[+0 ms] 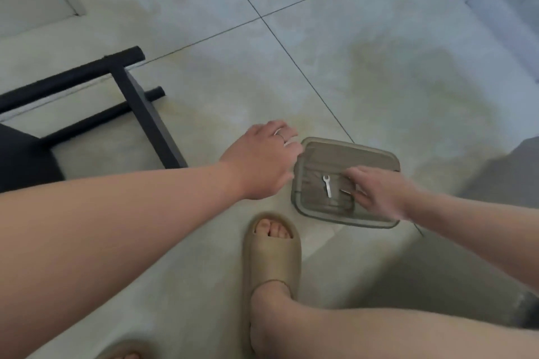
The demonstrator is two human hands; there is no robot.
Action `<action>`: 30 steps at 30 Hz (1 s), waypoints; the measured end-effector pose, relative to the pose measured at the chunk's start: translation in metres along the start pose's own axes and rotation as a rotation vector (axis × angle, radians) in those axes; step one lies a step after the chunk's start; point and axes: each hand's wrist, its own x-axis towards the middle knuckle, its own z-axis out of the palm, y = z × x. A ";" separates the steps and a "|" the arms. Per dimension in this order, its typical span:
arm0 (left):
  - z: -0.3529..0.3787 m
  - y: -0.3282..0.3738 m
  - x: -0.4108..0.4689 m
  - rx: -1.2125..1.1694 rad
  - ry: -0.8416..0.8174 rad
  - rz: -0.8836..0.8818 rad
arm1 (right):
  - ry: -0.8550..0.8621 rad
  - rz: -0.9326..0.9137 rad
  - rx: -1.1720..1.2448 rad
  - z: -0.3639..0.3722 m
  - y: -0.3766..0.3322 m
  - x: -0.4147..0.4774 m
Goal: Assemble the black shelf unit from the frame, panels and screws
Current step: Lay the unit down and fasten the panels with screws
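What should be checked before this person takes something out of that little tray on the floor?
1. Tray lies flat on the floor: ok.
2. Left hand is at the tray's left edge to steady it: ok. Firm contact: cannot tell.
3. Wrench lies loose in the tray, in plain sight: ok.
4. Right hand is over the tray, fingers beside a small dark piece. Already holding it: cannot tell, blurred.
5. That piece is a screw: cannot tell.
6. Black frame lies on the floor to the left, apart from both hands: ok.
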 end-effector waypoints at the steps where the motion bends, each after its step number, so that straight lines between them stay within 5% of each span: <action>1: 0.007 0.009 0.005 0.011 -0.050 0.036 | -0.028 0.014 0.033 0.011 0.006 0.001; 7: 0.046 0.036 0.021 0.050 -0.260 0.103 | -0.088 0.223 0.176 0.050 0.021 0.035; 22: 0.067 0.036 0.016 0.025 -0.161 0.114 | -0.169 0.261 0.061 0.068 0.024 0.081; 30: 0.039 0.018 -0.004 0.048 -0.083 0.072 | 0.073 0.321 0.295 0.022 0.008 0.054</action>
